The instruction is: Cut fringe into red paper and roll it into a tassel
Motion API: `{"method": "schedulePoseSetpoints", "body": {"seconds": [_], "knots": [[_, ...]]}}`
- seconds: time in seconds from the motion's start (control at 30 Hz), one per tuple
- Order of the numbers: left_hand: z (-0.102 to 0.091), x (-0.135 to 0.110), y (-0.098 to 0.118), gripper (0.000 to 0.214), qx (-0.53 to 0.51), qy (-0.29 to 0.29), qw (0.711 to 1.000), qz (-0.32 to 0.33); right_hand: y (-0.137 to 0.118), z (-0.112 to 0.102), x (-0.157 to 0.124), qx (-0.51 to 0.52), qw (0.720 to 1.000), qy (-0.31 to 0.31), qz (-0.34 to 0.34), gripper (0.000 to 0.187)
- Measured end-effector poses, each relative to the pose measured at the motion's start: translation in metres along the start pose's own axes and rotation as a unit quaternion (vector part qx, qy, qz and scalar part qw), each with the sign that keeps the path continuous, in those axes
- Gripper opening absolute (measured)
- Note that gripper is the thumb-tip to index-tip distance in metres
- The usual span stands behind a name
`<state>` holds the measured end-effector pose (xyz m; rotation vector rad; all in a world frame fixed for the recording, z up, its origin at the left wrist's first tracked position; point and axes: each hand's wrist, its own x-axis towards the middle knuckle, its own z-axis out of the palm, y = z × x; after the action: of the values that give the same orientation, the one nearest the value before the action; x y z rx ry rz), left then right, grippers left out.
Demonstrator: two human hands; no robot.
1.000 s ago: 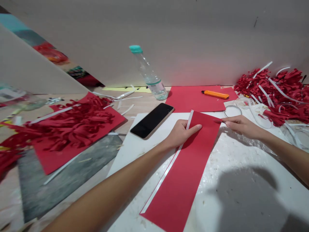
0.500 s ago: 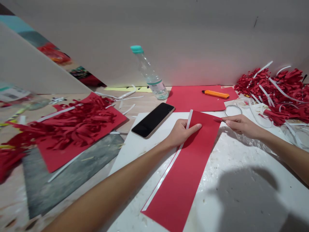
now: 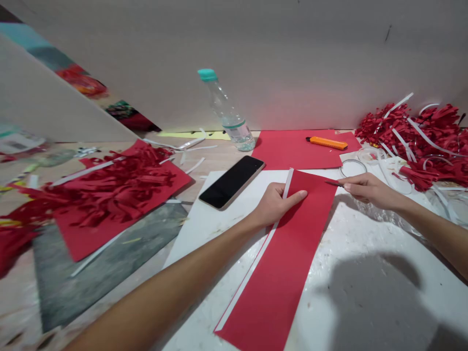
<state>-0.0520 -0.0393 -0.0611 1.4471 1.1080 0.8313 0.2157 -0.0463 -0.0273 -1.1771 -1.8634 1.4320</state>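
Note:
A long red paper strip (image 3: 285, 258) with a white tape line along its left edge lies on a white board (image 3: 351, 292). My left hand (image 3: 276, 202) rests on the strip's far left part, fingers stretched flat and pressing it down. My right hand (image 3: 365, 187) is closed in a pinch on a thin dark blade (image 3: 333, 184), whose tip touches the strip's far right corner.
A black phone (image 3: 232, 182) lies just left of the strip. Behind stand a plastic bottle (image 3: 226, 112), a red sheet (image 3: 296, 148) and an orange cutter (image 3: 326, 142). Shredded red paper is piled at the left (image 3: 109, 187) and at the right (image 3: 424, 141).
The strip has shifted slightly to the right under my left hand. My right hand's blade stays at the far right corner, and both hands have barely moved.

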Motion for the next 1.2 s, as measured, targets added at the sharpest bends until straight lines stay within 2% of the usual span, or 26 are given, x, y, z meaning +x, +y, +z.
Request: {"method": "schedulePoseSetpoints", "body": {"seconds": [0.5,0.87,1.2], "knots": [[0.006,0.001,0.004,0.043,0.04,-0.026,0.999,0.011,-0.004,0.001,0.0,0.021,0.999,-0.033,-0.002,0.05],[0.009,-0.002,0.006,0.044,-0.019,-0.037,0.999,-0.008,0.0,-0.001,0.001,0.014,1.0,-0.024,-0.01,0.045],[0.015,-0.004,0.009,0.042,-0.013,-0.054,0.998,-0.005,0.001,0.004,0.002,0.046,0.998,-0.043,-0.012,0.049]]}}
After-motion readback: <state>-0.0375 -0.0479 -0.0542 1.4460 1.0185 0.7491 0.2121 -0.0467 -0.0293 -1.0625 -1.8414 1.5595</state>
